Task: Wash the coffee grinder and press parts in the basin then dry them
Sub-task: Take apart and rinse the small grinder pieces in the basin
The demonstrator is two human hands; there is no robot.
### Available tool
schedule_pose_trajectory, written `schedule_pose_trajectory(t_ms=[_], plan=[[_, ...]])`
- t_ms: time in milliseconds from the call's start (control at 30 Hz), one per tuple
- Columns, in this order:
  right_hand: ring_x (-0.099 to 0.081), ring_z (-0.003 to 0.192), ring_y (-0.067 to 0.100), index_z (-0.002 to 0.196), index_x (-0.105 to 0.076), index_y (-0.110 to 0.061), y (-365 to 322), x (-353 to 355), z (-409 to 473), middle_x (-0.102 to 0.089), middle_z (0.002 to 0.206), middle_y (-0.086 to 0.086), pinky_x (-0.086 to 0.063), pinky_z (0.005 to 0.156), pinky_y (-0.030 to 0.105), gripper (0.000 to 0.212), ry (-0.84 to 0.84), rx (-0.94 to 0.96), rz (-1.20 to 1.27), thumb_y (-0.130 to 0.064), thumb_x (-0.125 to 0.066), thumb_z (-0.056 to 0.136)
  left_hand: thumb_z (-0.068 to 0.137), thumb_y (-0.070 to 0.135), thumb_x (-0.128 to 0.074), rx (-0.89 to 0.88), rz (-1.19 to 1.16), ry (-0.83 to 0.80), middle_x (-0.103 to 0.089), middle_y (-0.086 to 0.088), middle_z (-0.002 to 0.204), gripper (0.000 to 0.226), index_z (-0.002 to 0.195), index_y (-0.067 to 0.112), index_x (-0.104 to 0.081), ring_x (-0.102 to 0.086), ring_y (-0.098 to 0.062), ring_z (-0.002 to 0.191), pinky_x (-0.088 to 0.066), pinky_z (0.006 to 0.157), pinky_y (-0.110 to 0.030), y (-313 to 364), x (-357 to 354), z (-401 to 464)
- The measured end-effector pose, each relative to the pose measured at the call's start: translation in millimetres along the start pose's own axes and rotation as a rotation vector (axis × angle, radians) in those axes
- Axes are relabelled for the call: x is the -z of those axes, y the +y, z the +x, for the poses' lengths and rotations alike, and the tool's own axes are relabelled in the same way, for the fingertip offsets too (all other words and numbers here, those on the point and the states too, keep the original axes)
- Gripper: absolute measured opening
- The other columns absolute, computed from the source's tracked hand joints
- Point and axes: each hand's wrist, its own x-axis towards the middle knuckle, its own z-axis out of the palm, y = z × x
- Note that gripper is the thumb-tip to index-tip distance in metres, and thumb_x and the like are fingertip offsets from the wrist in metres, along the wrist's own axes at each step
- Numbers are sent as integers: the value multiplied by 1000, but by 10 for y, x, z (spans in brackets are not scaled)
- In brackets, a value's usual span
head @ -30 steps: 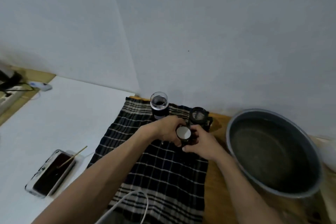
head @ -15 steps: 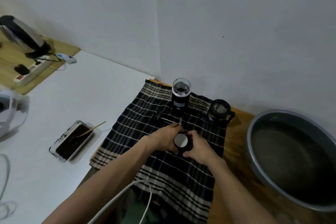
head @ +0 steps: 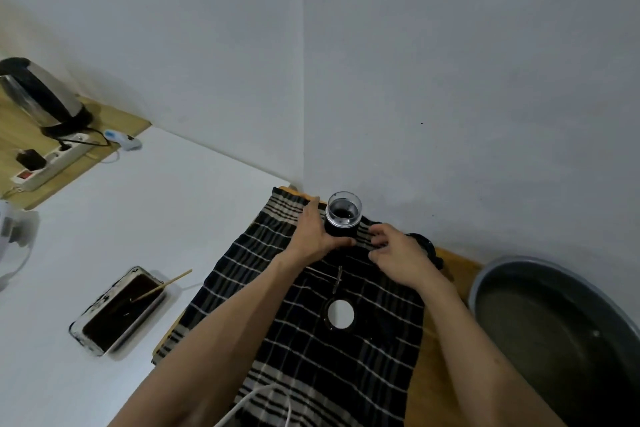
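Left hand (head: pixel 313 236) grips the grinder (head: pixel 343 217) to steady it on the cloth (head: pixel 277 350); right hand (head: pixel 398 260) hovers loosely curled, grasping nothing.

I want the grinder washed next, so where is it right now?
The coffee grinder stands upright at the far edge of the checked cloth, near the wall corner, between the left hand and right hand.

Both forearms are bare from the bottom edge of the view right up to the wrists, with no sleeve or cuff showing anywhere along them. The left hand (head: pixel 313 236) carries no ring, watch or glove, and the right hand (head: pixel 398 258) is just as plain, with no band at the wrist. The nails that show look short and unpainted. The person's clothing lies outside the view.
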Motion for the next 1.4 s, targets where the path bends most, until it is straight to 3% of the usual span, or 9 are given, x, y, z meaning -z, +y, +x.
schedule_pose_trajectory(t_ms=[167,433,567,700,933,1100,1167,1267,1400], plan=[[-60,112,16,147,-46,-22,48,-113,25,-57,129,-3,-52,87,28,55,-16,-73,9,-21,-64,95,68,25,-95,-13,-293,27,-67,5,114,72,127,15,-54,-65,-13,105,-47,77,-8,65,-214,119],[-65,110,18,142,-44,-23,114,-217,-77,-59,129,2,-58,91,36,87,-158,-202,449,-37,-92,71,66,35,-83,-50,-817,32,-78,-3,102,56,115,13,-67,-74,-21,94,-60,83,-37,564,320,119],[-73,88,21,110,-70,-4,-153,-185,-90,-74,95,10,-62,84,38,43,-275,-35,596,-24,-89,76,73,37,-76,-90,-897,-146,-70,-22,101,60,116,-3,-63,-67,-37,93,-55,85,-52,810,521,72],[-66,69,19,91,-74,-8,-272,-186,-174,-69,79,10,-55,66,31,17,-363,-11,732,-10,-85,79,78,38,-74,-83,-869,-207,-62,-43,116,70,124,-12,-55,-64,-47,100,-49,94,-70,912,537,-15],[-54,53,17,75,-66,-8,-321,-335,-255,-59,66,11,-41,49,26,13,-141,-53,738,0,-76,75,73,43,-71,-51,-742,0,-71,2,89,39,103,19,-66,-68,-13,83,-57,74,-31,1113,432,-156],[-60,47,18,79,-70,0,-401,-419,-179,-67,61,12,-49,45,28,6,208,-172,643,0,-73,74,83,28,-80,-26,-681,198,-71,0,103,40,116,15,-62,-68,-11,91,-52,72,-21,1200,290,-131],[-64,53,20,86,-70,-8,-402,-412,-144,-71,65,12,-55,49,30,14,256,-192,641,-3,-77,76,81,31,-81,21,-685,256,-68,0,105,46,118,16,-59,-66,-11,93,-50,72,-21,1251,261,-136],[-68,75,20,101,-67,-9,-360,-263,-157,-71,87,12,-61,65,36,21,-6,-102,785,-3,-76,83,81,33,-80,49,-717,270,-67,0,104,47,119,15,-59,-64,-9,89,-47,66,-19,1297,340,-96],[-68,106,33,121,-60,-5,-157,-46,-292,-67,129,24,-60,85,40,28,-322,-135,1384,-20,-55,99,61,54,-76,35,-815,274,-71,-4,104,64,112,16,-65,-69,-22,95,-59,77,-36,1338,469,-51]])
